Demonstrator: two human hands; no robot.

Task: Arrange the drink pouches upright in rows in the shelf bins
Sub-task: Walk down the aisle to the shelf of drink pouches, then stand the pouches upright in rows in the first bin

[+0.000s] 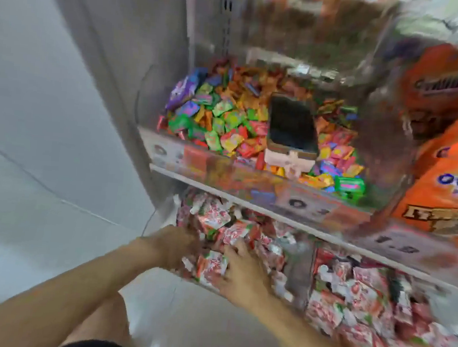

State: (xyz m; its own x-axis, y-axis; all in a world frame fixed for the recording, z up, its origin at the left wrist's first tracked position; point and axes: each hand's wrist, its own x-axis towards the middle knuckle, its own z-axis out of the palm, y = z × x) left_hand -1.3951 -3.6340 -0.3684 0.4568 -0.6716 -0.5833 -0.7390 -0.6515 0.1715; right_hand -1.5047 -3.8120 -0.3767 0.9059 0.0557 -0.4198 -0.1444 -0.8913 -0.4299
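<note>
Red, white and green drink pouches lie jumbled in the lower shelf bin. Both my hands reach into the bin's left part. My left hand sits at the pile's left edge, its fingers buried among pouches. My right hand rests on the pile with fingers spread, pressing on a pouch between the two hands. The frame is blurred, so I cannot tell whether either hand grips a pouch. More of the same pouches fill the bin section to the right, past a clear divider.
The shelf above holds a clear bin of small multicoloured sachets with a dark open box standing in it. Big orange bags stand at right. A shelf edge overhangs the pouches. Grey wall and floor lie left.
</note>
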